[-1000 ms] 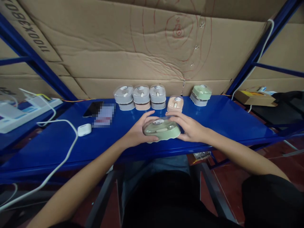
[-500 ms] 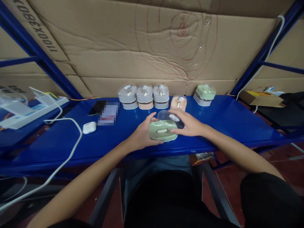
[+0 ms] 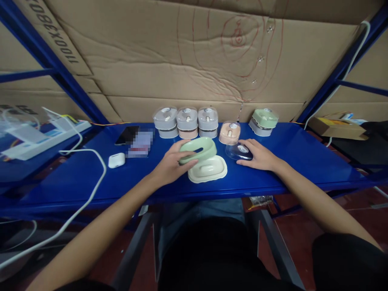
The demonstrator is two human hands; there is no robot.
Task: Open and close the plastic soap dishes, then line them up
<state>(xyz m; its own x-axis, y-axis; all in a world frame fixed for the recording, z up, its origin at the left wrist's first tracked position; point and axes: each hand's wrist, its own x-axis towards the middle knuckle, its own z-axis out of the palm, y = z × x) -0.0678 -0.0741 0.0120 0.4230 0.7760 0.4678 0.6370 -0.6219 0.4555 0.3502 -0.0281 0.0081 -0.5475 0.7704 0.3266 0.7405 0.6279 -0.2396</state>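
My left hand is closed on the rim of a green soap dish, which is tilted and has an oval slot in its floor. Directly below it lies a cream base with a scalloped edge and a raised middle, flat on the blue table. To the right, my right hand has its fingers round a clear lid with a round label, low over or on the tabletop; whether it touches cannot be made out. A peach soap dish under its own clear lid stands just behind my right hand.
Several lidded grey soap dishes stand in stacks at the back. A green-over-grey stack is at back right. On the left lie a white earbud case, a dark phone, a white cable and a power strip.
The green dish has come up off the cream base and moved left in my left hand. My right hand has carried the clear lid away to the right.
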